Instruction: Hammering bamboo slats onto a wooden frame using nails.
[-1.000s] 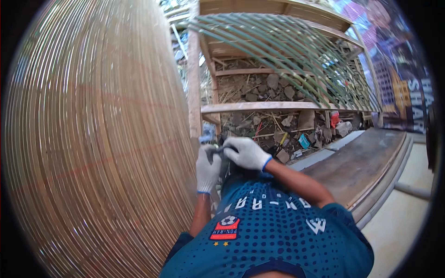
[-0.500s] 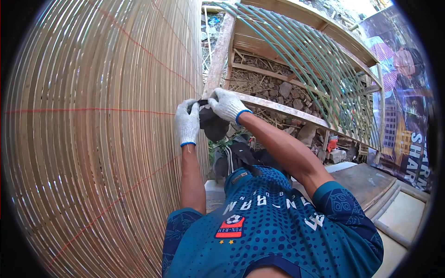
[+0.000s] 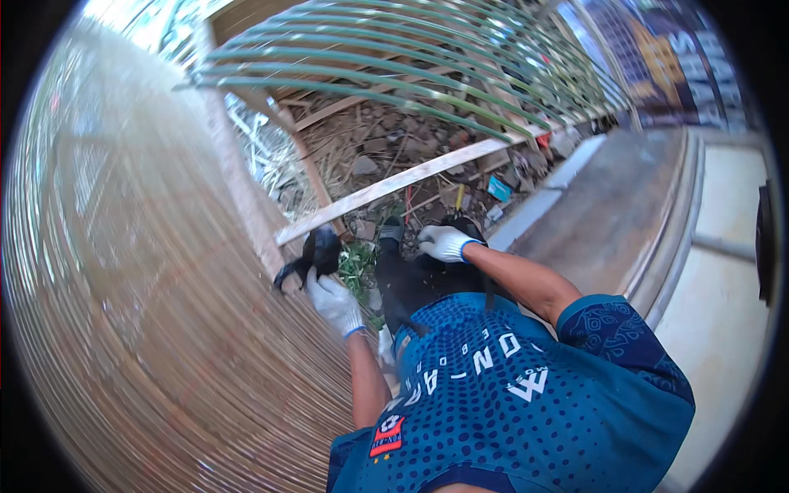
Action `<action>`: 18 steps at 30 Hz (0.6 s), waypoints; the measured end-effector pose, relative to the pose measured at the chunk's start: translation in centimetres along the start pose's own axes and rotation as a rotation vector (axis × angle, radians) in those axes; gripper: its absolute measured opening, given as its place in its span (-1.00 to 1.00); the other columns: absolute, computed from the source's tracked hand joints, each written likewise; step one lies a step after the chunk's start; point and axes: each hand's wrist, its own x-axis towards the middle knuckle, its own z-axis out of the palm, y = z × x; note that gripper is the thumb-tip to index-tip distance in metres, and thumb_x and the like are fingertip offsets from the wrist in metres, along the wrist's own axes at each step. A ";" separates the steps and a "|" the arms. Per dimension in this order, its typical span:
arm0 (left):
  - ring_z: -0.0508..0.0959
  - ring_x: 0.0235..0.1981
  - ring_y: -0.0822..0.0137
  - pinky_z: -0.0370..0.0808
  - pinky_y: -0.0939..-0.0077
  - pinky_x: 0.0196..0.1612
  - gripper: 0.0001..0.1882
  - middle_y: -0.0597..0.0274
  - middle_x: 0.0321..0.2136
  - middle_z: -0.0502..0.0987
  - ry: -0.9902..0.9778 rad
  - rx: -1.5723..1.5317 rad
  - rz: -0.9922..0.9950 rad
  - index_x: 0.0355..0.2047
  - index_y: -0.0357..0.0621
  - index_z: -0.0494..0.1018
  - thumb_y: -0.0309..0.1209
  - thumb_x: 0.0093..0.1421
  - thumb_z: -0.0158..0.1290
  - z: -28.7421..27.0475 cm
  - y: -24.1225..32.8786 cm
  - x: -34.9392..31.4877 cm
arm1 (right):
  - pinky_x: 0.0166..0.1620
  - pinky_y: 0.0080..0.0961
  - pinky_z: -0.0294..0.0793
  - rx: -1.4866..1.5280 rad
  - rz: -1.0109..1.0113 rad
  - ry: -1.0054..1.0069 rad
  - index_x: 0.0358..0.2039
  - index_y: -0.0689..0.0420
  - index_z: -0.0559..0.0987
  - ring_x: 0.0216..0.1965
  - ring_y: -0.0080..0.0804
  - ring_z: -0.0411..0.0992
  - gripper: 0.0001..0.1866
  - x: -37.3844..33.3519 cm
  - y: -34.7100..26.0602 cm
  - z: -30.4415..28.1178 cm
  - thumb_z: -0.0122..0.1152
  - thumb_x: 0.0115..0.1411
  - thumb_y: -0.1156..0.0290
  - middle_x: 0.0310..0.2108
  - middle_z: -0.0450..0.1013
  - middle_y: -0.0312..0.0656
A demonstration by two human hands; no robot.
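Note:
Both of my hands wear white knitted gloves with blue cuffs. My left hand (image 3: 334,304) is at the corner of the slatted bamboo panel (image 3: 197,329), its fingers closed on the lower part of a crumpled black bag (image 3: 322,250). A loose black strip of the bag hangs beside the fingertips. My right hand (image 3: 446,243) is apart from the bag, above my dark trousers near the knee. Its fingers are curled in, and what they hold, if anything, is hidden. The panel is smeared by motion.
A wooden rail (image 3: 394,187) crosses ahead, with green bamboo strips (image 3: 370,78) laid over the frame beyond. Rubble, a yellow stick-like object (image 3: 459,195) and a blue packet (image 3: 498,189) lie on the ground. A brown board (image 3: 600,193) stands at the right.
My right hand has left the black bag and moved right and down toward my knee. My left hand stays at the bag. The view has turned to the right.

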 end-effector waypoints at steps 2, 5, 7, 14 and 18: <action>0.57 0.05 -0.21 0.45 0.08 0.21 -0.59 -0.30 0.00 0.59 -0.104 0.191 0.053 0.09 -0.45 0.49 -0.35 0.45 -0.12 1.0 -2.8 1.3 | 0.16 -0.07 0.53 -0.015 0.260 0.083 -0.06 0.15 0.71 0.06 0.19 0.58 -0.59 -2.5 6.3 0.0 0.09 0.26 0.17 -0.07 0.63 0.19; 0.57 -0.11 -0.28 0.46 0.01 0.04 -0.63 -0.42 -0.17 0.58 -0.225 0.233 0.089 0.02 -0.49 0.45 -0.37 0.43 -0.11 1.5 -6.4 3.1 | 0.14 -0.05 0.54 0.154 0.575 0.208 -0.16 0.16 0.75 0.05 0.18 0.59 -0.60 -3.4 16.5 2.8 0.10 0.24 0.16 -0.11 0.64 0.17; 0.56 0.06 -0.27 0.44 0.02 0.20 -0.60 -0.40 0.02 0.58 -0.430 0.568 0.273 0.12 -0.49 0.45 -0.41 0.43 -0.11 0.4 -8.9 4.0 | 0.11 -0.03 0.56 0.245 0.746 0.273 -0.18 0.14 0.75 0.01 0.19 0.59 -0.61 -3.4 21.7 6.0 0.13 0.22 0.14 -0.13 0.65 0.16; 0.63 -0.07 0.13 0.55 0.19 -0.07 -0.73 0.04 -0.03 0.63 -0.428 0.656 0.425 -0.06 -0.24 0.60 -0.34 0.38 0.05 -2.7 -22.5 16.6 | 0.14 0.01 0.54 0.744 0.733 0.486 -0.11 0.11 0.71 0.06 0.15 0.57 -0.63 6.3 25.3 8.3 0.20 0.27 0.11 -0.06 0.63 0.15; 0.63 -0.04 0.16 0.54 0.28 -0.06 -0.71 0.13 -0.13 0.65 -1.158 1.869 1.729 0.03 -0.05 0.59 -0.28 0.42 -0.02 -1.5 -22.1 20.3 | 0.19 -0.02 0.52 0.904 0.879 0.645 0.06 0.10 0.63 0.11 0.14 0.55 -0.59 13.0 34.8 16.3 0.18 0.30 0.16 0.04 0.59 0.15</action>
